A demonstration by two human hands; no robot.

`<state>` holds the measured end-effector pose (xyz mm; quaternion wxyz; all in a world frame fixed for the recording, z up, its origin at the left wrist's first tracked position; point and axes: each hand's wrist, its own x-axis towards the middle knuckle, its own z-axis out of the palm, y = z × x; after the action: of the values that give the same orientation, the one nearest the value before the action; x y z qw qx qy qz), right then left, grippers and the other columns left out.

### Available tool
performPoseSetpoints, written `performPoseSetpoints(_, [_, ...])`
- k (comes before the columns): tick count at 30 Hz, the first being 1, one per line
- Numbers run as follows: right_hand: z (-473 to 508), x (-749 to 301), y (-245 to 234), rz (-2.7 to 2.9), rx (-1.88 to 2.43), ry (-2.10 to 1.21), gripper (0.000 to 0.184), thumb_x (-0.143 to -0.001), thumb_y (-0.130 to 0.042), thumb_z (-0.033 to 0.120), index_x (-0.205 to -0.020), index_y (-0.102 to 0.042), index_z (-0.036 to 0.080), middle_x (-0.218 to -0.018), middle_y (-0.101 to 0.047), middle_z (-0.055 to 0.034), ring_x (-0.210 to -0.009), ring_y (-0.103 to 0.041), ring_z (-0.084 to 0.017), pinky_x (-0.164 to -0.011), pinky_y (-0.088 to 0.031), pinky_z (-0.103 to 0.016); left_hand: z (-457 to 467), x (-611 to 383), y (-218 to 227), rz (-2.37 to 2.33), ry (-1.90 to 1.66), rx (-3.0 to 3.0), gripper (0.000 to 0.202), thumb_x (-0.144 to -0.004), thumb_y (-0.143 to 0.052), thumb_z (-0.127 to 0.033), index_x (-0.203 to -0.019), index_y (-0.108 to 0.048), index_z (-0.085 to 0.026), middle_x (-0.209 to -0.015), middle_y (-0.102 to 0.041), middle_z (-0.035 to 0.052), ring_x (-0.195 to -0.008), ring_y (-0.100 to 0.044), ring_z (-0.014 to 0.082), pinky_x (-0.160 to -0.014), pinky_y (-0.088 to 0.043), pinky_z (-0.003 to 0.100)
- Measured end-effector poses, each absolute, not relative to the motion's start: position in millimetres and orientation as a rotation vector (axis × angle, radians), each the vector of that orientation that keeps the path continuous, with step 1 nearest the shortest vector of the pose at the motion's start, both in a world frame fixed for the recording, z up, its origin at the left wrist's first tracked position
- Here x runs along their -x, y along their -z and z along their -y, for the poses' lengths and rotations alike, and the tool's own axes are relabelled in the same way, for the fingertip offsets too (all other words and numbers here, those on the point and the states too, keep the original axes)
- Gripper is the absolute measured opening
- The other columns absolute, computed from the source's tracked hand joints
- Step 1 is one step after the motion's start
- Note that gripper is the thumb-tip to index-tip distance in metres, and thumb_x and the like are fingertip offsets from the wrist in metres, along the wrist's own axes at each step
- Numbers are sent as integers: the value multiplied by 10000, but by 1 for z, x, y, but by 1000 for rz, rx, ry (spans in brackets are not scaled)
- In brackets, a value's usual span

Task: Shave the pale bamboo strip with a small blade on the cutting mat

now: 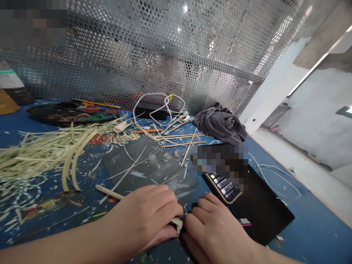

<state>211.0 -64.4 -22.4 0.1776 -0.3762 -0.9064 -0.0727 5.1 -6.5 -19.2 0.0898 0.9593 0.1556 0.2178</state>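
Note:
Both hands meet at the near edge of a dark grey mat on the blue table. My left hand is curled, knuckles up, around a small pale piece that peeks out by its fingertips. My right hand is also closed, its fingertips pressed against the same pale piece. Most of that piece is hidden. A pale flat stick lies just left of my left hand.
Pale bamboo strips and shavings are heaped at left. A phone rests on a black pad beside my right hand. Behind lie a grey cloth, a white cable, a paint palette and a perforated metal screen.

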Motion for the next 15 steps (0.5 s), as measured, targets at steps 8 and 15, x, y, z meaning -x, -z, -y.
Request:
performPoseSetpoints(8, [66, -214, 18, 2513, 1059, 130, 302, -961, -453, 277, -681, -535, 199, -625, -594, 15, -593, -488, -161, -629, -338, -313, 6, -7, 21, -483, -690, -2911, 145, -972, -459, -251, -900, -574, -201, -833, -612, 31, -729, -520, 207, -659, -399, 327])
performPoseSetpoints(15, [66, -212, 18, 2421, 1109, 40, 334, -986, -366, 154, -702, -540, 177, -661, -594, -20, -608, -521, -157, -600, -396, -276, 11, -7, 15, -509, -787, -3030, 237, -1026, -331, -214, -941, -552, -199, -742, -627, 1, -651, -560, 165, -600, -435, 270])
